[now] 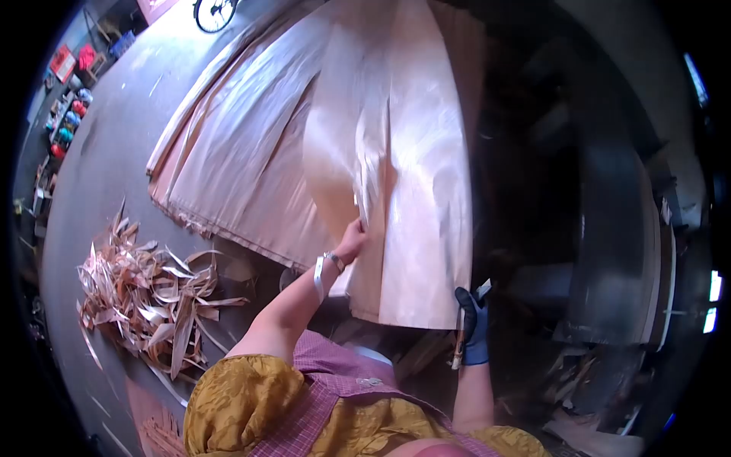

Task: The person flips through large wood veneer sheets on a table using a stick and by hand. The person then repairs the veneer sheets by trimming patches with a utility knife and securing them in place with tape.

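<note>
Large, thin wood veneer sheets [426, 228] lie stacked and fanned in front of me, pale and glossy with wavy folds. My left hand [353, 242], bare with a watch [333, 261] at the wrist, is closed on a raised veneer fold near the middle of the stack. At the near right corner of the top sheet is my right hand [474, 324], in a dark and blue glove with its fingers curled. A thin tan stick-like piece [458, 350] hangs below its fingers, and a small pale flat piece [485, 287] juts out above. The grip itself is partly hidden.
A heap of curled veneer scraps [152, 297] lies on the grey floor [114, 160] to the left. More scraps [567, 381] are at lower right, beside long stacked sheets [647, 251]. A bicycle wheel [215, 11] shows at the top, and colourful items [67, 126] line the far left.
</note>
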Action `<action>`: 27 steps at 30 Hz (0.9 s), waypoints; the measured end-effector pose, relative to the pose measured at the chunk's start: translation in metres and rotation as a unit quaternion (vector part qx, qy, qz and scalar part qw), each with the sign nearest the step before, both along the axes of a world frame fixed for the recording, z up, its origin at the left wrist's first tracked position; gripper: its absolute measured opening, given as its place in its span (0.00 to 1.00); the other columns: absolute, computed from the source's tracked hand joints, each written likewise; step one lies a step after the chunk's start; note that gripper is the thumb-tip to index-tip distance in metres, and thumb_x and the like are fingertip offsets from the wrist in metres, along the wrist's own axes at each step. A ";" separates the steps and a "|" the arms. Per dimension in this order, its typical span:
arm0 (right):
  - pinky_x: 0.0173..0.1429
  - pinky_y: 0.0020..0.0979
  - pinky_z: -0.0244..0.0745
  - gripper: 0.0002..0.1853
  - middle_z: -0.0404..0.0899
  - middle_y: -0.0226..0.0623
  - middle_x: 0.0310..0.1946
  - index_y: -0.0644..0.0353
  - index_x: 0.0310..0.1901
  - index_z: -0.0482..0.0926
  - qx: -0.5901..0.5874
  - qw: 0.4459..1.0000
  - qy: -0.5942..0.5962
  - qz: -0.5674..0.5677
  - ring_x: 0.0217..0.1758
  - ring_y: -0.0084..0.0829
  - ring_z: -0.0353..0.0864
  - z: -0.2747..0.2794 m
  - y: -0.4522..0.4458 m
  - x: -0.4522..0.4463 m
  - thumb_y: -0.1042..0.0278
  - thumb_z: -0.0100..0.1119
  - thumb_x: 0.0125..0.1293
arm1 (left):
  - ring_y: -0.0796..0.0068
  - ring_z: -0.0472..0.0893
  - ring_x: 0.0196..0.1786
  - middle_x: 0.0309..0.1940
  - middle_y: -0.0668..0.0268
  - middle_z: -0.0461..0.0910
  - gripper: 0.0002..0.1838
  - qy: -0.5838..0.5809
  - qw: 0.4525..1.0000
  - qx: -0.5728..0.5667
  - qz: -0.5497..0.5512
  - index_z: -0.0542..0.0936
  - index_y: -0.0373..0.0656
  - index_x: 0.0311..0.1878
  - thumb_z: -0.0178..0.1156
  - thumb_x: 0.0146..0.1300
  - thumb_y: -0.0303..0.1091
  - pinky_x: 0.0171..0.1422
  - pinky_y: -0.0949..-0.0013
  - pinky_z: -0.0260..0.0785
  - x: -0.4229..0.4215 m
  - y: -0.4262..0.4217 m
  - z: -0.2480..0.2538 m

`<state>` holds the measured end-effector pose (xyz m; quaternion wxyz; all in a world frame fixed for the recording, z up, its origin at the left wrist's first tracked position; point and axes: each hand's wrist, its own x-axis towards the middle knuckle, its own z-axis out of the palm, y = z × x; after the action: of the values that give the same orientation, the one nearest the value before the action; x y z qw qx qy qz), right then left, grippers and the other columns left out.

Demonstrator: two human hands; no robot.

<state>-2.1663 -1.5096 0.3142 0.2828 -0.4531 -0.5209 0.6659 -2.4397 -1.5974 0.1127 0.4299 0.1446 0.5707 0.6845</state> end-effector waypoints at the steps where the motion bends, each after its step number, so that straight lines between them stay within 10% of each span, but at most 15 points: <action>1: 0.48 0.29 0.76 0.20 0.78 0.33 0.42 0.62 0.49 0.76 -0.056 0.998 0.029 -0.008 0.41 0.26 0.78 -0.015 0.011 0.039 0.69 0.72 0.56 | 0.82 0.78 0.36 0.35 0.69 0.79 0.18 -0.002 1.000 -0.002 -0.022 0.75 0.35 0.48 0.68 0.58 0.32 0.40 0.74 0.74 0.029 0.010 0.006; 9: 0.43 0.26 0.76 0.18 0.79 0.29 0.36 0.61 0.44 0.76 -0.056 0.995 0.032 -0.079 0.35 0.23 0.78 0.033 0.052 0.237 0.70 0.73 0.55 | 0.78 0.81 0.45 0.45 0.67 0.81 0.20 -0.074 0.981 0.039 -0.176 0.76 0.37 0.55 0.65 0.64 0.37 0.50 0.71 0.74 0.236 0.108 0.180; 13: 0.35 0.25 0.75 0.16 0.79 0.29 0.33 0.60 0.42 0.76 -0.025 0.992 0.010 -0.122 0.30 0.22 0.77 0.093 0.065 0.285 0.69 0.73 0.55 | 0.78 0.79 0.47 0.46 0.67 0.81 0.20 -0.064 0.969 0.080 -0.226 0.75 0.37 0.56 0.64 0.64 0.36 0.52 0.71 0.73 0.308 0.176 0.205; 27: 0.57 0.27 0.67 0.24 0.78 0.36 0.46 0.71 0.53 0.78 0.155 0.965 -0.084 -0.192 0.48 0.27 0.74 0.195 0.270 0.481 0.66 0.66 0.58 | 0.77 0.80 0.49 0.48 0.66 0.80 0.20 -0.085 0.925 0.204 -0.308 0.74 0.36 0.57 0.63 0.66 0.35 0.57 0.70 0.73 0.516 0.440 0.295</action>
<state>-1.6855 -1.2396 0.5090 0.4275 -0.5499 -0.5425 0.4697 -1.9239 -1.1572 0.4081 0.6276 0.3392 0.3070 0.6299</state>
